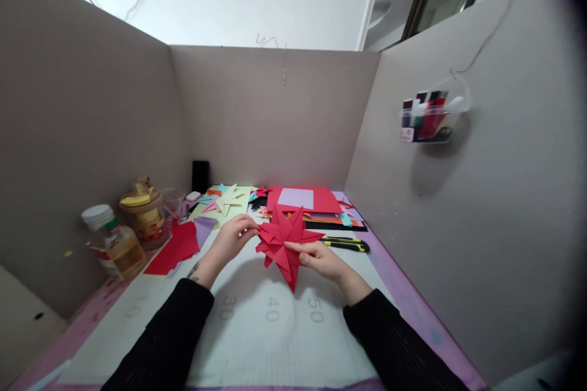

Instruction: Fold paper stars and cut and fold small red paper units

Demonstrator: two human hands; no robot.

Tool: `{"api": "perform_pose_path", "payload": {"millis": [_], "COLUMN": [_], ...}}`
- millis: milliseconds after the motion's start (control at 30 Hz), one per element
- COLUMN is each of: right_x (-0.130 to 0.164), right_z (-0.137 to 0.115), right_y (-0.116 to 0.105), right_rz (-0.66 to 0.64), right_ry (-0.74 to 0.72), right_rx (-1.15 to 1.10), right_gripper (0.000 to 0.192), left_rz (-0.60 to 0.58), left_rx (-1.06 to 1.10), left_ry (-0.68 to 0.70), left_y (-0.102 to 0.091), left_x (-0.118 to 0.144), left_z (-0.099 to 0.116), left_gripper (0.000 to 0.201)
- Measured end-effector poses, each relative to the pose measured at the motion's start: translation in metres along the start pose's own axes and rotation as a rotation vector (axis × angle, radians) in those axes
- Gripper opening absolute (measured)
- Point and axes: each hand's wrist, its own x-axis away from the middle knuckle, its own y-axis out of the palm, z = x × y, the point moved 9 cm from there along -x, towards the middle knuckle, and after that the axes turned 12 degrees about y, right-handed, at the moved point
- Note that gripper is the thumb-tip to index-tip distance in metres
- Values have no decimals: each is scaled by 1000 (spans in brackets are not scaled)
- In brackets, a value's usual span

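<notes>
A folded red paper star with several layered points is held up above the white mat, its longest point hanging down. My left hand pinches the tip of a point on the star's left side. My right hand is at the star's right side, its index finger stretched across the front near the centre and the other fingers curled. Whatever the right thumb and curled fingers grip behind the paper is hidden.
A numbered white mat covers the table. Red paper pieces, bottles and a tub stand left. Behind lie paper stars, red sheets and yellow-black cutters. Grey panels enclose the space; a plastic basket hangs right.
</notes>
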Motion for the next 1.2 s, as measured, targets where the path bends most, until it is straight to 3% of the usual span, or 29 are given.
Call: {"api": "perform_pose_path", "payload": {"millis": [300,633,833,933,1067,1200], "right_x": [0,0,1,2,2,2], "right_z": [6,7,3,-1,-2,1], "right_y": [-1,-2,-3,-3,-3,-2], "right_rz": [-10,-23,-13,-9,-10,-17], "right_ry": [21,8,-9,-15,-11,1], "right_rx": [-22,-28,-20,-11,-12,4], "right_gripper": [51,48,48,50,50,48], "left_rz": [-141,-241,-179,-99,-27,31], "left_rx": [19,-84,-96,38,209,181], "left_ry": [-24,62,82,65,-88,-225], "left_y": [8,11,7,6,12,19], "left_x": [-6,-12,-16,-18,-16,-11], "left_z": [3,10,12,10,-4,-17], "left_gripper": [3,2,7,10,11,10]}}
